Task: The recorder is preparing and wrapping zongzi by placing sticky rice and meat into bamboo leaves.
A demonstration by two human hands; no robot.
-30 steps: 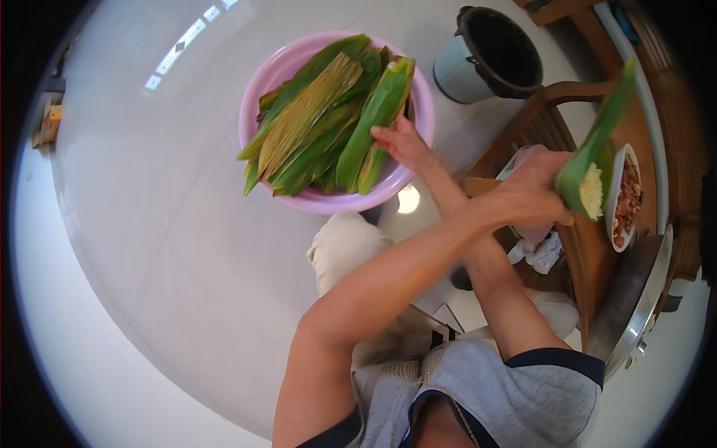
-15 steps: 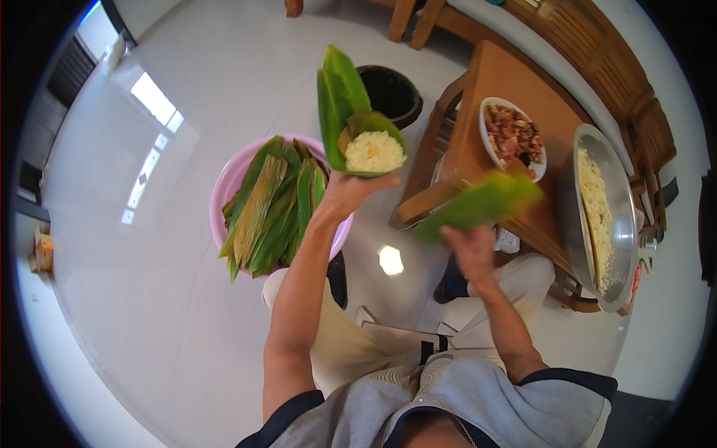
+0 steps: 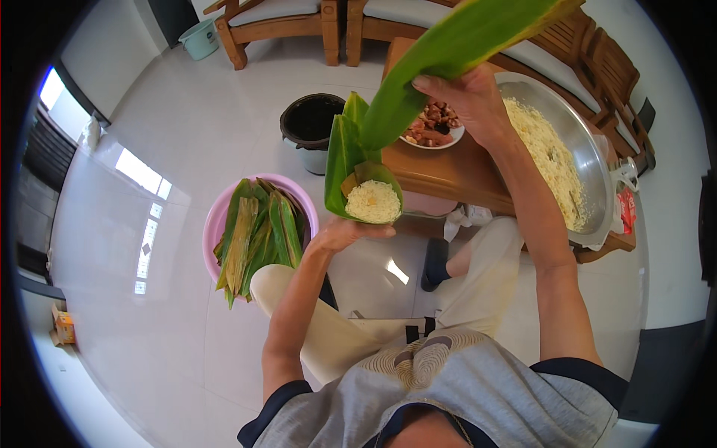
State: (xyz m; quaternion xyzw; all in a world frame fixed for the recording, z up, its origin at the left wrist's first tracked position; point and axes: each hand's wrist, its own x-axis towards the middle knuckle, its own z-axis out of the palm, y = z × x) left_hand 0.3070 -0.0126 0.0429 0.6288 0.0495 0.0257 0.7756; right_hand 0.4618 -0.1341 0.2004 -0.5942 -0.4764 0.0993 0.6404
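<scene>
My left hand (image 3: 340,234) is wrapped round the base of a green leaf cone (image 3: 338,168), holding it upright. White rice (image 3: 373,201) with a yellowish bit in it fills the cone's mouth. Gripped between the thumb and fingers of my right hand (image 3: 472,101) is a long, broad green leaf (image 3: 455,48). Its lower end meets the back edge of the cone, while the other end runs off the top of the view. Beyond my right wrist, a white plate (image 3: 452,142) of cut reddish meat (image 3: 429,123) is partly hidden by the leaf.
A pink basin (image 3: 210,239) of long leaves (image 3: 254,231) stands on the floor at left. On the wooden table (image 3: 448,170) at right sits a big steel basin (image 3: 595,172) of rice (image 3: 549,153). A black-rimmed bucket (image 3: 310,123) is ahead; wooden chairs (image 3: 280,26) line the back.
My right hand has lifted the loose leaf up and forward, and its end now reaches the cone. My left hand keeps holding the rice-filled cone. The whole view has shifted.
</scene>
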